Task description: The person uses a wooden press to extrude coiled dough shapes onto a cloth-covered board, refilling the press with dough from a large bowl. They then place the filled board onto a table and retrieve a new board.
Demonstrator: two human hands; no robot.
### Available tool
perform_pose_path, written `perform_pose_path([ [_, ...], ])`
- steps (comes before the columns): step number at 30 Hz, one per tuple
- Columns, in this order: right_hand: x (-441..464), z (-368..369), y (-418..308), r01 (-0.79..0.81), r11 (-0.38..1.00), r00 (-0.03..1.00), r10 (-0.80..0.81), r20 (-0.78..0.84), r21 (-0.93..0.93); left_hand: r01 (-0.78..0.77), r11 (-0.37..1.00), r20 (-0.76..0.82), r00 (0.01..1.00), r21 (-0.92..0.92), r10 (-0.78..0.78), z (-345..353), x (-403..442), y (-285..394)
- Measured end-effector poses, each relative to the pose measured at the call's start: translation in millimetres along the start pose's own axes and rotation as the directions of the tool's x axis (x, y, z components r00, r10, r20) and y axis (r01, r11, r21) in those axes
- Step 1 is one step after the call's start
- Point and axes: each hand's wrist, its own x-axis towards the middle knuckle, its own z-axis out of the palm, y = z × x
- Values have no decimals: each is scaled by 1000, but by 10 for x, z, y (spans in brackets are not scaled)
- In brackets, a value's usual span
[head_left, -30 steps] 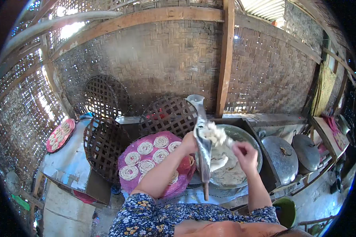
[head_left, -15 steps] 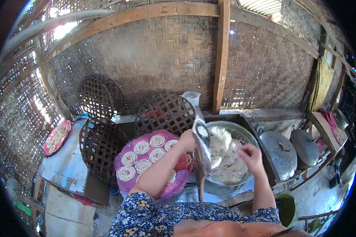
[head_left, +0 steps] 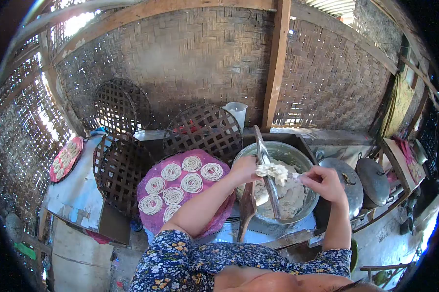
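My left hand is closed round a wooden tool whose long dark body tilts over a large metal basin. A wooden handle hangs down below that hand. Pale, sticky dough clings across the tool's body. To the right, my right hand pinches a thin light utensil that reaches to this dough. More dough lies in the basin. Left of the basin, a pink-covered round tray holds several coiled noodle-like rings.
Dark woven racks lean at the back, beside a clear plastic jug. Lidded metal pots stand on the right. A smaller pink tray with coils rests on the far-left table. A wooden post rises behind the basin.
The tool has turned and tilted across the basin, and dough now sits on its body. My right hand has moved up and right with the utensil. The view has shifted slightly.
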Motion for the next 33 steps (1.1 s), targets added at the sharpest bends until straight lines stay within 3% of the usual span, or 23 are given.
perform_pose_path([
  [2, -42, -64, 24, -52, 976, 999, 50, 16, 212, 97, 995, 32, 995, -24, -96, -126, -51, 43],
  [5, -100, -136, 153, -39, 973, 993, 62, -97, 226, 85, 995, 45, 996, -47, -82, -95, 4, -204],
  [6, -130, -154, 225, -85, 984, 989, 103, -105, 158, 93, 958, 48, 995, -272, -83, -126, -13, -256],
  [8, -197, -74, 367, -229, 950, 969, 202, -142, -210, 13, 523, 54, 997, -852, 63, -316, -130, -352],
  [10, -225, 22, 333, -389, 776, 917, 380, -124, -496, -26, 347, 13, 994, -937, 109, -492, -184, -627],
  [13, -254, 393, 873, -5, 820, 992, -67, -104, -573, -229, 95, -206, 957, -969, 205, -708, -217, -861],
  [14, -224, 509, 747, 7, 920, 999, -26, -45, -391, -293, -55, -297, 920, -954, 257, -785, -229, -822],
  [15, -192, 651, 573, 1, 1000, 998, -1, 64, 3, -417, -133, -436, 826, -899, 357, -877, -258, -716],
  [16, -173, 826, 396, -52, 918, 984, -20, 175, 393, -365, -238, -430, 832, -900, 351, -951, -296, -610],
  [18, -160, 1272, 121, -294, 457, 864, -247, 438, 839, -369, -328, -482, 780, -870, 399, -956, -310, -504],
  [19, -217, 1470, 59, -464, 324, 812, -217, 542, 824, -349, -379, -497, 756, -857, 427, -950, -316, -468],
  [20, -289, 1632, -322, -464, 140, 864, -144, 482, 875, -346, -387, -506, 722, -854, 471, -936, -329, -453],
  [21, -224, 1739, -474, -661, -160, 737, -322, 594, 733, -344, -397, -516, 684, -851, 515, -924, -334, -445],
  [22, -214, 1776, -584, -685, -259, 708, -456, 539, 681, -356, -431, -558, 579, -829, 595, -914, -305, -454],
  [23, -206, 1786, -657, -713, -345, 674, -576, 462, 610, -443, -278, -521, 669, -852, 530, -987, -396, -426],
  [25, -115, 1772, -546, -681, -196, 684, -516, 516, 706, -529, 61, -480, 807, -846, 344, -1163, -668, -349],
  [26, -110, 1713, -519, -627, -165, 726, -478, 495, 761, -495, 54, -442, 815, -867, 375, -1066, -587, -549],
  [27, -103, 1653, -491, -572, -127, 765, -439, 471, 811, -167, 110, -151, 978, -980, 144, -1153, -731, -587],
  [28, -97, 1594, -462, -516, -83, 802, -398, 446, 853, 17, 421, 48, 997, -907, 63, -1226, -824, -555],
  [30, -75, 1423, -500, -441, 32, 858, -279, 432, 897, -85, 685, 24, 989, -724, 147, -1222, -1011, -462],
  [31, -72, 1356, -525, -408, 91, 881, -223, 418, 908, -366, 636, -154, 919, -680, 364, -1060, -1072, -592],
  [32, -60, 1313, -542, -379, 143, 902, -163, 399, 914, -269, 767, -133, 963, -582, 236, -1071, -1146, -465],
  [33, -41, 1277, -495, -355, 188, 915, -130, 382, 916, -318, 768, -133, 946, -557, 295, -1014, -1133, -527],
])
